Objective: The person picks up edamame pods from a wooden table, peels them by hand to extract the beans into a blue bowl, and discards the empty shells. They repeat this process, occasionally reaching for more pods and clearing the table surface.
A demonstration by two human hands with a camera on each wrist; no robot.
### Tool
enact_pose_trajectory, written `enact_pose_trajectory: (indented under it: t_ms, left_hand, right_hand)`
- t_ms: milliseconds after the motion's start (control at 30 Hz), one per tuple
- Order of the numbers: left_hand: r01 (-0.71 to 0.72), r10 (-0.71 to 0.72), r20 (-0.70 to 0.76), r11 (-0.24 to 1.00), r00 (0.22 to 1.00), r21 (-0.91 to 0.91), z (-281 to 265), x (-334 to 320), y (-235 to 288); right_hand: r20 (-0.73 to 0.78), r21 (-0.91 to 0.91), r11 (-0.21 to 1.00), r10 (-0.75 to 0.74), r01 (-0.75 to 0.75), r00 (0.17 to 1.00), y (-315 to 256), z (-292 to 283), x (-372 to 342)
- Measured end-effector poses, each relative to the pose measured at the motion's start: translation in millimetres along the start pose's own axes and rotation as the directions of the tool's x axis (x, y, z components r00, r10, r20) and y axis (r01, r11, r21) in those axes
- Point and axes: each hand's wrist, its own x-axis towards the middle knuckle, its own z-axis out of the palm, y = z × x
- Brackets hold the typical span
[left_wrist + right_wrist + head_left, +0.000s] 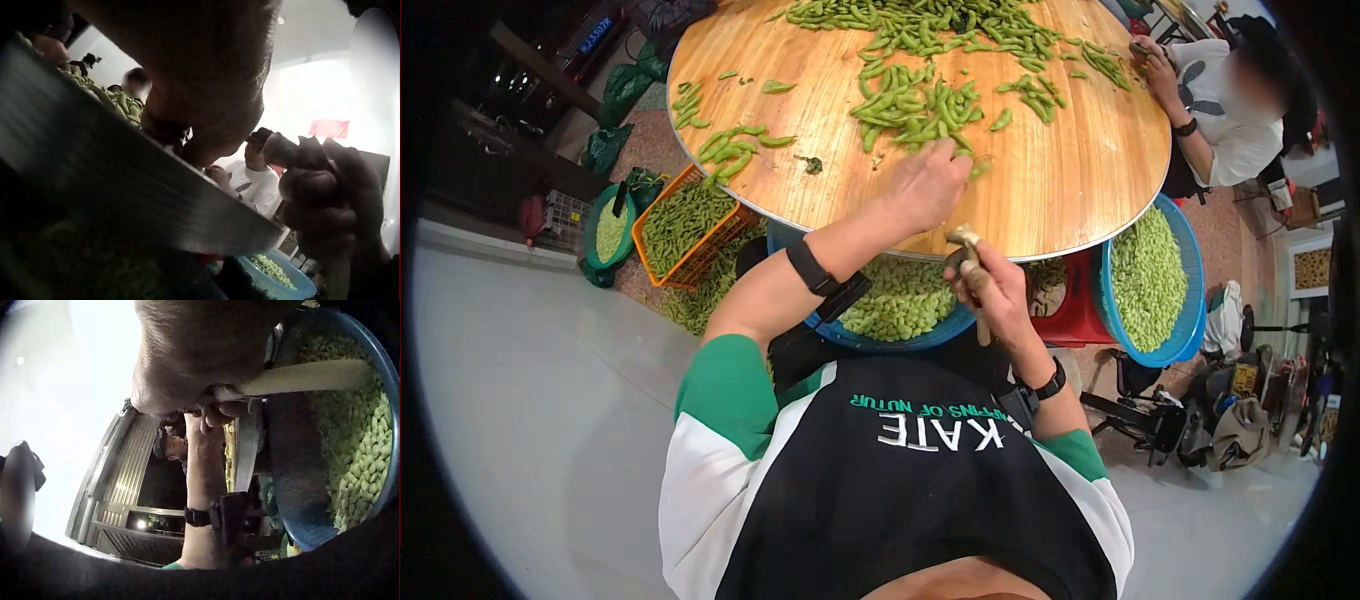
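In the head view my left hand is over the round table's near edge, its fingers curled at a blurred green bean pod. Just beyond it lies a heap of green pods. My right hand is at the near rim, gripping a slim tool whose pale, stick-like handle points down toward my body. That handle stretches over a blue basin in the right wrist view. The tool's working end is hidden among the fingers. Covered, light-brown fingertips stick up from the right hand.
Under the table edge stands a blue basin of shelled beans; another blue basin is at the right. An orange crate of pods sits left, beside a small green basin. Another person sits at the table's right side.
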Motion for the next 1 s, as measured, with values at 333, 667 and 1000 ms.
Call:
enact_pose_trajectory:
  t_ms: [333, 667, 1000]
  left_hand:
    - [0.586, -0.372, 0.535, 0.031, 0.759, -0.81, -58.8, -40.3, 18.4]
    - [0.446, -0.41, 0.363, 0.126, 0.837, -0.886, -68.3, -70.1, 9.1]
    - [0.364, -0.31, 0.383, -0.121, 0.87, -0.924, -72.4, -82.0, -14.7]
  right_hand:
    - [0.003, 0.698, 0.7, 0.212, -0.154, 0.977, 4.3, 4.3, 17.1]
    - [0.101, 0.73, 0.656, 0.174, -0.192, 0.98, -1.6, 33.0, 25.2]
    - [0.137, 0.657, 0.726, 0.148, -0.202, 0.979, -9.3, 39.2, 40.0]
